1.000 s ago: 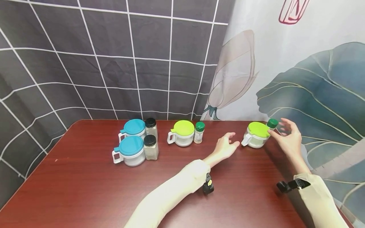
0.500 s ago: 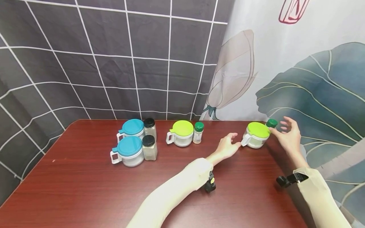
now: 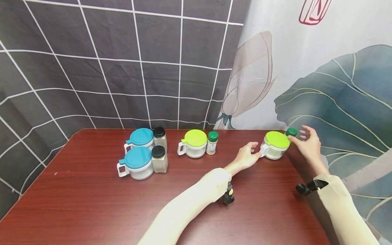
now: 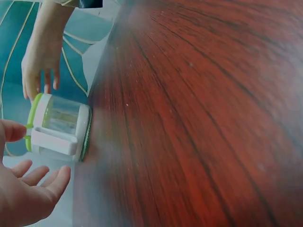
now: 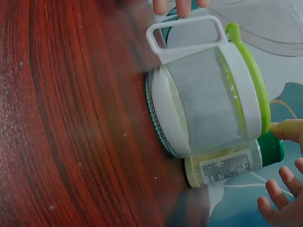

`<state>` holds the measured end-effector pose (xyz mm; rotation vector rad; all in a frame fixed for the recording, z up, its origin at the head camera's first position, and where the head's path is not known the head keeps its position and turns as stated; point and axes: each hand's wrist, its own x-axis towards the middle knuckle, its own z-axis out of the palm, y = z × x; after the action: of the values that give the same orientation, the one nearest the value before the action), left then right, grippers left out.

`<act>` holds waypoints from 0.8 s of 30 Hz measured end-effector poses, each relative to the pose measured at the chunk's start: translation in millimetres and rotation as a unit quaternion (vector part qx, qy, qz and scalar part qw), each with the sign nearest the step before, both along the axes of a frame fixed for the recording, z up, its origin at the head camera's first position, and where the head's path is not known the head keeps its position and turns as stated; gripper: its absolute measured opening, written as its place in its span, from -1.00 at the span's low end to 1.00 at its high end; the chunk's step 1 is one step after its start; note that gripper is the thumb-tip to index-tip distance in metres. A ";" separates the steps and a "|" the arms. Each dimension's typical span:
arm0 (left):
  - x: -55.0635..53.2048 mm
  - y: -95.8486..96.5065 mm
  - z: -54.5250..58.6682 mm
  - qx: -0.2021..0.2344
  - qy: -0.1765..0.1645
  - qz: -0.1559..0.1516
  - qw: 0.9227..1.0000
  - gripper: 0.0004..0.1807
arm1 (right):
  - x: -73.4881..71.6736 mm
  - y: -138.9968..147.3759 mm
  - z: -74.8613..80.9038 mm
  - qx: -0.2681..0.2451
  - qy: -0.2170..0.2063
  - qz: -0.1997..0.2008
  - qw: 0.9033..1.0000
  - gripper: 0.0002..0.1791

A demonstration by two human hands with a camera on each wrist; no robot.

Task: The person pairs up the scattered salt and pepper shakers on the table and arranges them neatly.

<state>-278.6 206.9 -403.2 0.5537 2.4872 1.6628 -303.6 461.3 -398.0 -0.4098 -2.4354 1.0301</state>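
At the table's right end stands a clear seasoning jar with a lime-green lid and white handle. A small spice bottle with a green cap stands right beside it, mostly hidden behind the jar in the head view. My left hand is at the handle side, thumb and fingers spread around the handle. On the other side, my right hand has its thumb at the lid's edge near the green cap. Its other fingers are spread apart beyond the bottle.
Another lime-lidded jar and green-capped bottle stand mid-table at the back. Farther left are two blue-lidded jars and two black-capped shakers. A grey grid curtain and a floral one hang behind.
My left hand has moved slightly right, up to the jar's handle. My right hand has shifted slightly left, its thumb now in front of the green cap. The jars stay put.
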 end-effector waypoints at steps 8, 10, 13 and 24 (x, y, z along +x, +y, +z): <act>0.9 9.7 1.9 -0.006 -0.016 -0.005 1.000 -0.51 | 10.7 -11.6 15.5 -0.014 -0.028 0.011 0.999 -0.17; 1.0 10.7 1.5 -0.009 -0.017 -0.008 1.000 -0.50 | 12.5 -14.4 16.4 -0.011 -0.038 0.013 0.999 -0.19; 0.7 10.9 -0.1 -0.007 -0.017 -0.014 1.000 -0.49 | 13.5 -16.9 15.0 -0.016 -0.040 0.021 0.999 -0.21; -6.3 9.4 -9.1 -0.032 -0.001 -0.051 0.998 -0.48 | 9.7 -19.9 12.4 -0.019 -0.047 0.029 0.998 -0.26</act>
<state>-284.9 216.3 -412.3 0.6587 2.4560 1.5410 -293.9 441.3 -385.6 -0.4106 -2.5279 1.1060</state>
